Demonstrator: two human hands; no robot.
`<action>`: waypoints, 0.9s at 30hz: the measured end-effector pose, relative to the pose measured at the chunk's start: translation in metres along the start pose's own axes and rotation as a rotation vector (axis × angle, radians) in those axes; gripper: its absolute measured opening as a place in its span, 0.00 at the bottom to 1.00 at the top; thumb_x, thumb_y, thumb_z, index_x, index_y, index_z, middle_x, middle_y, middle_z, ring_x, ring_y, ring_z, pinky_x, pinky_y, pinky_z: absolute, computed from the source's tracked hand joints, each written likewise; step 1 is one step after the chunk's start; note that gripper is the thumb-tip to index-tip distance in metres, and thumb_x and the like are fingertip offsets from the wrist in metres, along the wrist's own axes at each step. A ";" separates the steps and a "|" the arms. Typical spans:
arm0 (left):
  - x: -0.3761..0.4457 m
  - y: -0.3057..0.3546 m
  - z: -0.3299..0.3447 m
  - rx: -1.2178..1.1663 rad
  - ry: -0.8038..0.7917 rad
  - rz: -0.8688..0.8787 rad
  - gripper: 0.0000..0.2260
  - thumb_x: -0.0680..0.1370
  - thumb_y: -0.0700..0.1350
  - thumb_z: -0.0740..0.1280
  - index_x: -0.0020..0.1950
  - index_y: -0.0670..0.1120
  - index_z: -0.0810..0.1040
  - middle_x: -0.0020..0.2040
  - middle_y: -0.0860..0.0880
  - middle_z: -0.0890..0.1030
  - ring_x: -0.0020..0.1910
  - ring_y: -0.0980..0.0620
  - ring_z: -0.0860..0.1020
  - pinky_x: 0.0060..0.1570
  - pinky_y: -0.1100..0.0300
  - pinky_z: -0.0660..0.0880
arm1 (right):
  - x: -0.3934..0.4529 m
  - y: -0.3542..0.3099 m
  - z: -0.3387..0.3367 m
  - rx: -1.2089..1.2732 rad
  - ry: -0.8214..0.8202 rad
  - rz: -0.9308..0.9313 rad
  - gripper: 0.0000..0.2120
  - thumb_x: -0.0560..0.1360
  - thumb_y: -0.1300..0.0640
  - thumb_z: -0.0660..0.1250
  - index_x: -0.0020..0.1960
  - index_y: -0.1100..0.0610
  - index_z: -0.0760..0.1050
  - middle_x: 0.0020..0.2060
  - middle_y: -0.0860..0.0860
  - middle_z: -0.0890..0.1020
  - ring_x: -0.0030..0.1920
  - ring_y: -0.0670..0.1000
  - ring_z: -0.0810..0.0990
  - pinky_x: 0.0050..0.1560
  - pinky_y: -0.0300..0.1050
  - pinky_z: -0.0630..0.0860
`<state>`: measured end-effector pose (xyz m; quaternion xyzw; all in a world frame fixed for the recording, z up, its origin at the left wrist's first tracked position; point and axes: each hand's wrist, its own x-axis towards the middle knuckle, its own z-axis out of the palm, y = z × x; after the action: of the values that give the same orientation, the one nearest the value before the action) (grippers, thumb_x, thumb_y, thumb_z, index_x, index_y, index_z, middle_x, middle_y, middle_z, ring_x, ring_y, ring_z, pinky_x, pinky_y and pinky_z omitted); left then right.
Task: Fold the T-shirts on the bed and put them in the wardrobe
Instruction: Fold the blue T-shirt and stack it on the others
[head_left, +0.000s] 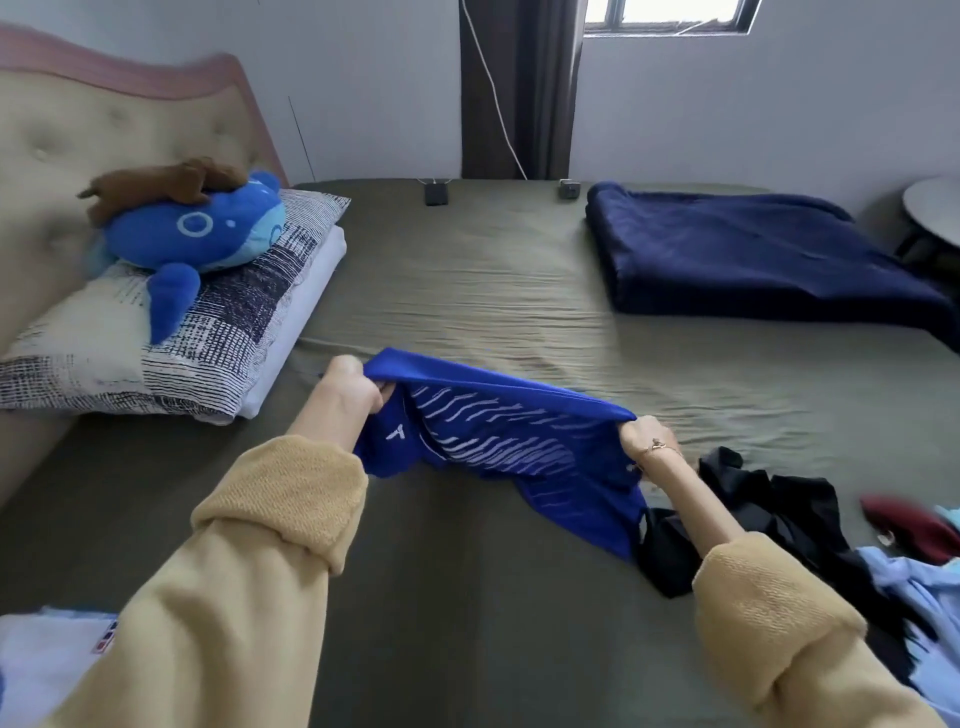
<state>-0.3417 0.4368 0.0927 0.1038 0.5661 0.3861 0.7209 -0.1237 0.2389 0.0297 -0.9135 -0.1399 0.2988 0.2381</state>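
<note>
A bright blue T-shirt (498, 441) with pale striped print hangs stretched between both hands above the olive bed sheet (467, 291). My left hand (353, 389) grips its left edge, and my right hand (644, 436) grips the right edge. The shirt's lower part drapes down onto the sheet. To the right lies a heap of unfolded clothes: a black garment (769, 519), a dark red one (914, 525) and a light blue one (914, 587). A white garment (47, 660) lies at the bottom left. No wardrobe is in view.
A folded navy blanket (753, 254) lies at the far right of the bed. A patterned pillow (171, 332) with a blue plush toy (197, 234) sits against the headboard at left. Two small devices (435, 193) rest by the far edge. A round table (935, 208) stands far right.
</note>
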 end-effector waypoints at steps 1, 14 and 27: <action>0.007 0.000 -0.006 0.009 -0.013 0.007 0.11 0.83 0.40 0.49 0.59 0.44 0.69 0.61 0.47 0.77 0.62 0.48 0.76 0.56 0.52 0.73 | 0.002 -0.006 0.004 0.220 -0.106 0.050 0.12 0.79 0.61 0.52 0.56 0.62 0.72 0.44 0.61 0.78 0.43 0.60 0.78 0.37 0.50 0.77; 0.018 0.041 0.017 0.045 -0.597 0.352 0.16 0.84 0.53 0.49 0.52 0.49 0.74 0.51 0.49 0.78 0.50 0.52 0.75 0.54 0.52 0.69 | 0.003 -0.103 -0.034 1.306 -0.142 -0.342 0.12 0.81 0.67 0.50 0.52 0.61 0.71 0.39 0.56 0.76 0.37 0.46 0.80 0.51 0.48 0.79; 0.061 -0.070 -0.136 -0.166 -0.246 0.088 0.11 0.82 0.41 0.52 0.52 0.45 0.74 0.59 0.44 0.78 0.45 0.49 0.76 0.55 0.51 0.71 | 0.011 0.057 0.095 0.825 0.160 -0.141 0.23 0.79 0.70 0.54 0.72 0.58 0.64 0.67 0.56 0.72 0.64 0.53 0.73 0.64 0.41 0.68</action>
<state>-0.4295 0.3909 -0.0392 0.1150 0.4347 0.4470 0.7733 -0.1671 0.2285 -0.0721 -0.7502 -0.0516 0.2407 0.6136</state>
